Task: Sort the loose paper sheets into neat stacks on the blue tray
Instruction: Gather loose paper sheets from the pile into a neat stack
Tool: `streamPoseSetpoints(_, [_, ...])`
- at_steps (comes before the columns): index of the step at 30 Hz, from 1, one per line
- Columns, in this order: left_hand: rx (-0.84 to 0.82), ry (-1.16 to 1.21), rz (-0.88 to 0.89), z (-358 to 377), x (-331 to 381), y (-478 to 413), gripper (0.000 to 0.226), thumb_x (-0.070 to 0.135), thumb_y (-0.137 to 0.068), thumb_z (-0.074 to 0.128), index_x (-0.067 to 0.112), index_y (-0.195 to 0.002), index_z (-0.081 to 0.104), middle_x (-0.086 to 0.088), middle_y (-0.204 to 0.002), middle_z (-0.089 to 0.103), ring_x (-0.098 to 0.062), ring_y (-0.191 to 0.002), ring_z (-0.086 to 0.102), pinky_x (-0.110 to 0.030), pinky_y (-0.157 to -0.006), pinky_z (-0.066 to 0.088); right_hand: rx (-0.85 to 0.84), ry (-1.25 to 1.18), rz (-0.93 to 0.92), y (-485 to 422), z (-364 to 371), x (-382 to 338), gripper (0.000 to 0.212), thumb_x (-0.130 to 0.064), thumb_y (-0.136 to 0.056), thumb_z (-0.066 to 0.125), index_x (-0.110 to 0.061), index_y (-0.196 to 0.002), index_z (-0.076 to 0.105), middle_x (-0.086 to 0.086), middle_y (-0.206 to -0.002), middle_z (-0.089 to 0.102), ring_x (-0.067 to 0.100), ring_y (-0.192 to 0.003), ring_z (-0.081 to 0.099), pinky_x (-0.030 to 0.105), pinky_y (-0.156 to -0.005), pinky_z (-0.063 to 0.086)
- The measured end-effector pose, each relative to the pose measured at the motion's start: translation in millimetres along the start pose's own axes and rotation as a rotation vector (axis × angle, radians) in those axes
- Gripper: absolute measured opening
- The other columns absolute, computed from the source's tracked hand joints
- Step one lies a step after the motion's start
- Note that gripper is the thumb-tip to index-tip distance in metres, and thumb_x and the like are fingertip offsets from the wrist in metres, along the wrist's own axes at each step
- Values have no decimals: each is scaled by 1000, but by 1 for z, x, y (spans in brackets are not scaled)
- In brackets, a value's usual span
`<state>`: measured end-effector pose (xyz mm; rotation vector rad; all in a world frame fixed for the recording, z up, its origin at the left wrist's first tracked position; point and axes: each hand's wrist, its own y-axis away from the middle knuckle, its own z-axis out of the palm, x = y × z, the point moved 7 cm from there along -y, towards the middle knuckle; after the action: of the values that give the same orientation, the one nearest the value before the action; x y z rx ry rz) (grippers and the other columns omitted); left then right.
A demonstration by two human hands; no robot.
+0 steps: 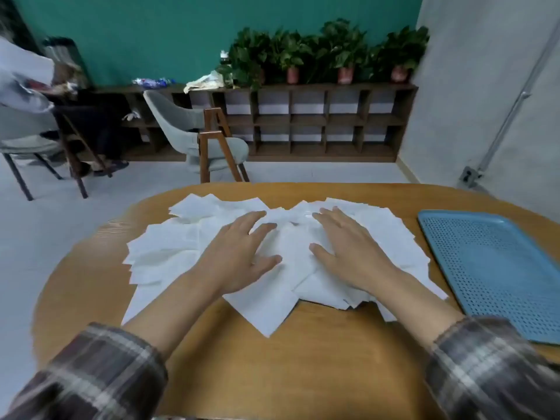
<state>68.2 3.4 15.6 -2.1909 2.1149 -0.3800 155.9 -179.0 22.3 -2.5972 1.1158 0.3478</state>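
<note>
Two hands lie flat on the messy pile of paper sheets (169,244) in the middle of the desk (303,359): left hand (239,253) and right hand (348,247), fingers (333,218) straight and spread, gripping nothing. Past the far edge stand a grey chair (194,128), a brown shelf (303,122) and potted plants (333,50). The hands cover some sheets. By the right edge sits the blue tray (500,268), bare holed floor showing, partly out of sight.
</note>
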Motion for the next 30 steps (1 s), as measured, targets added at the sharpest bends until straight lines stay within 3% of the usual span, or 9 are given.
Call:
streamPoseSetpoints(5, [81, 97, -61, 25, 7, 15, 63, 64, -96, 50, 24, -144, 58, 5, -146, 51, -20, -131, 53, -40, -104, 43, 38, -85, 28, 29, 16, 10, 61, -40, -108, 53, -24, -164, 32, -9, -170, 30, 10, -161, 12, 29, -124, 16])
streamPoseSetpoints(10, [282, 237, -99, 41, 5, 8, 37, 46, -94, 72, 24, -124, 69, 9, -125, 58, -13, -118, 58, -40, -100, 41, 179, -211, 24, 22, 35, 20, 54, -40, -102, 64, -27, -153, 51, -14, -156, 49, 9, -149, 36, 25, -117, 31])
streamPoseSetpoints(15, [508, 342, 47, 39, 10, -3, 14, 32, -90, 77, 23, -99, 71, 10, -116, 61, -12, -109, 61, -39, -95, 40, 290, -409, 3, 4, 38, 24, 48, -36, -93, 77, -31, -138, 63, -24, -132, 61, -6, -128, 49, 3, -103, 31])
streamPoseSetpoints(18, [564, 393, 134, 36, 14, -14, 12, 29, -91, 80, 21, -97, 74, 9, -112, 65, -11, -105, 63, -37, -89, 44, 377, -572, 18, 2, 34, 33, 32, -25, -89, 83, -31, -119, 72, -25, -117, 69, 1, -120, 61, 9, -97, 42])
streamPoseSetpoints(22, [524, 503, 121, 38, 14, -20, 14, 31, -89, 82, 23, -101, 79, 17, -98, 70, -3, -93, 67, -36, -80, 54, 403, -753, 91, 3, 33, 46, 21, -17, -86, 86, -27, -102, 76, -21, -104, 75, 3, -106, 69, 14, -91, 50])
streamPoseSetpoints(26, [533, 529, 103, 34, 15, -14, 21, 27, -93, 79, 21, -113, 79, 16, -103, 74, -1, -97, 69, -21, -83, 53, 427, -867, 118, 5, 32, 47, 28, -14, -86, 86, -31, -106, 75, -18, -98, 75, 7, -100, 72, 15, -87, 54])
streamPoseSetpoints(30, [576, 570, 66, 32, 14, -9, 13, 12, -91, 82, 16, -103, 79, 16, -101, 76, 5, -99, 69, -9, -86, 47, 422, -872, 123, 7, 33, 44, 33, -18, -85, 88, -35, -108, 72, -24, -99, 73, 2, -103, 71, 13, -85, 55])
